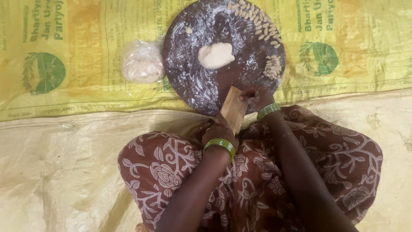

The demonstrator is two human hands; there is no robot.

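The person sits on the floor (51,172) with a ridged wooden board (234,108) propped between the lap and the near edge of a round dark board (193,81) dusted with flour. The left hand (219,134) grips the lower end of the ridged wooden board, fingers closed around it. The right hand (256,97) rests at the upper right corner of it, fingers (245,97) pinched narrow; whatever they press is too small to tell.

For a clean result, the ridged wooden board should be held steady by the left hand while the right fingers press with even, light force along the ridges.

Just beyond the right fingers lies a lump of dough (216,55) at the centre of the round dark board. Farther out and to the right sit rows of small shaped pieces (259,21) and a small heap of them (272,67). Well to the left of the left fingers, a clear plastic bag (142,62) holds more dough, on a yellow printed sack (64,51).
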